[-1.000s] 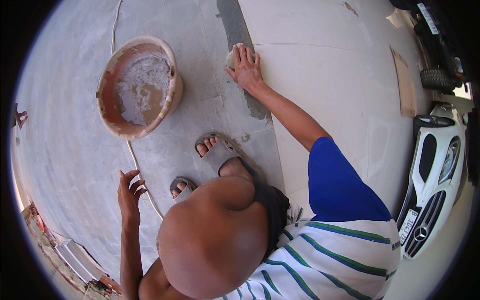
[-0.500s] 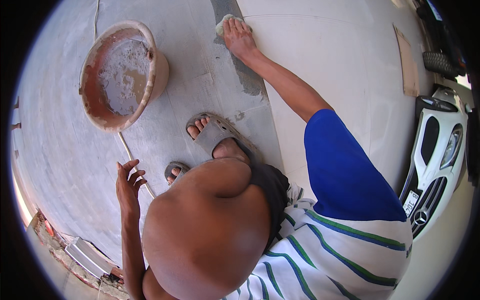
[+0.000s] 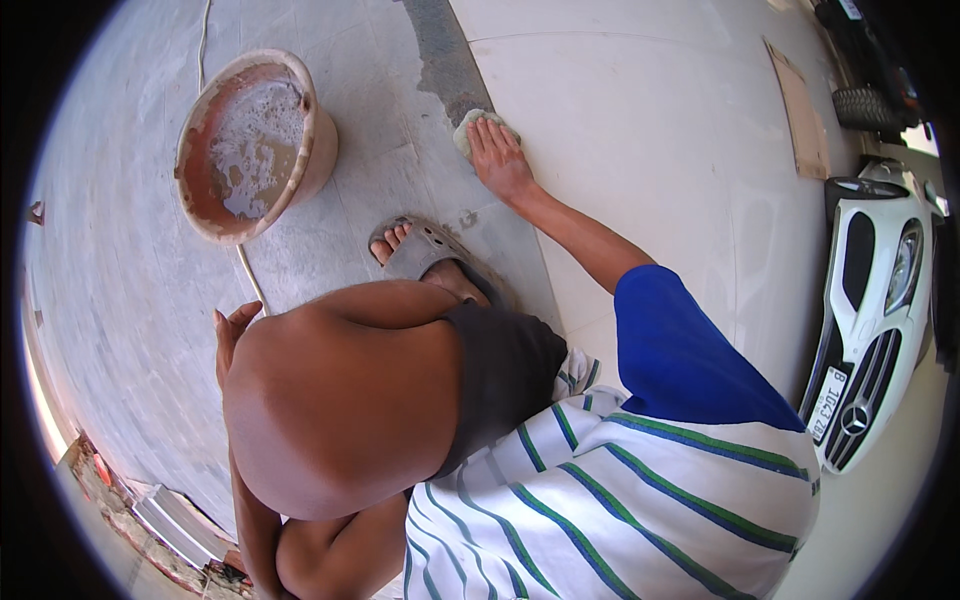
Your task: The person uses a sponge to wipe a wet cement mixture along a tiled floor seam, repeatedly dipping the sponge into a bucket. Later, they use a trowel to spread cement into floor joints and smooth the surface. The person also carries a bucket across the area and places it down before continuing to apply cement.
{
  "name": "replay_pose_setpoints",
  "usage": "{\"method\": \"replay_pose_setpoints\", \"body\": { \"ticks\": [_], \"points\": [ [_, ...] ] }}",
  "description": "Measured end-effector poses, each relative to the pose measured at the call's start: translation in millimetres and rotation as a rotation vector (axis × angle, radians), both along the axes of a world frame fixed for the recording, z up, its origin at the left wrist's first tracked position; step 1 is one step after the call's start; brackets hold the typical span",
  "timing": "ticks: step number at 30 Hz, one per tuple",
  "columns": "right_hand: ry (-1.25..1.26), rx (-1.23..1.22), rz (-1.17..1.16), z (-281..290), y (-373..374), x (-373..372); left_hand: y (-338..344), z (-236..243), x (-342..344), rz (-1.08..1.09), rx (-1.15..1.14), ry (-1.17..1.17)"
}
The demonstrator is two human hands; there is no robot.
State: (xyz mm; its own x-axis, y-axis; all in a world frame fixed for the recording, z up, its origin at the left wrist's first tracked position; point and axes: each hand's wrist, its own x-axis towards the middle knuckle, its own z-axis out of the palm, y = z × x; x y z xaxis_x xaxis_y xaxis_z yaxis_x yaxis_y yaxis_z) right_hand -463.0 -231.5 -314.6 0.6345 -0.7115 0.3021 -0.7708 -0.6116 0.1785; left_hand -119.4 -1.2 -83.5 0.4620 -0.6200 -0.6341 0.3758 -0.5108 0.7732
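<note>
My right hand (image 3: 500, 160) rests, fingers pressed down, on a pale greenish sponge-like pad (image 3: 465, 140) over a dark grey wet strip (image 3: 440, 60) where grey tile (image 3: 370, 150) meets pale tile (image 3: 620, 120). Left of it stands a worn plastic bucket (image 3: 320, 160) holding cloudy, foamy water. My left hand (image 3: 236, 330) hangs beside my bent knee, which partly hides it; the visible fingers are apart and appear empty. My sandalled foot (image 3: 425, 255) is between the bucket and my body.
A pale cord (image 3: 250, 280) runs along the floor behind the bucket. At the right are a white car front (image 3: 870, 290), a black tyre (image 3: 865, 110) and a flat cardboard piece (image 3: 795, 110). Broken edging and stacked pieces (image 3: 175, 520) lie at the lower left.
My right hand and pad moved up the strip, then back down toward me. My knee shifted left and now covers more of my left hand and hides the other sandal.
</note>
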Motion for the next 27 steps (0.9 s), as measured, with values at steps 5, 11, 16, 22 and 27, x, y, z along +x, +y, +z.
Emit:
{"method": "replay_pose_setpoints", "body": {
  "ticks": [5, 11, 16, 22, 27],
  "points": [
    [-0.021, 0.078, -0.019, 6, 38, -11, 6, 4, -9, 0.045, -0.043, 0.09],
    [-0.018, 0.087, -0.013, 2, 75, -29, 11, 11, -13, 0.071, -0.08, 0.151],
    [-0.096, 0.184, -0.013, 12, 107, -45, 11, 15, -14, 0.09, -0.109, 0.165],
    [-0.462, 1.249, -0.602, 99, 111, -38, 16, 19, -7, 0.06, -0.111, 0.122],
    [-1.748, 1.736, -0.492, 137, 65, -11, 17, 5, 17, -0.028, -0.082, 0.021]
  ]
}}
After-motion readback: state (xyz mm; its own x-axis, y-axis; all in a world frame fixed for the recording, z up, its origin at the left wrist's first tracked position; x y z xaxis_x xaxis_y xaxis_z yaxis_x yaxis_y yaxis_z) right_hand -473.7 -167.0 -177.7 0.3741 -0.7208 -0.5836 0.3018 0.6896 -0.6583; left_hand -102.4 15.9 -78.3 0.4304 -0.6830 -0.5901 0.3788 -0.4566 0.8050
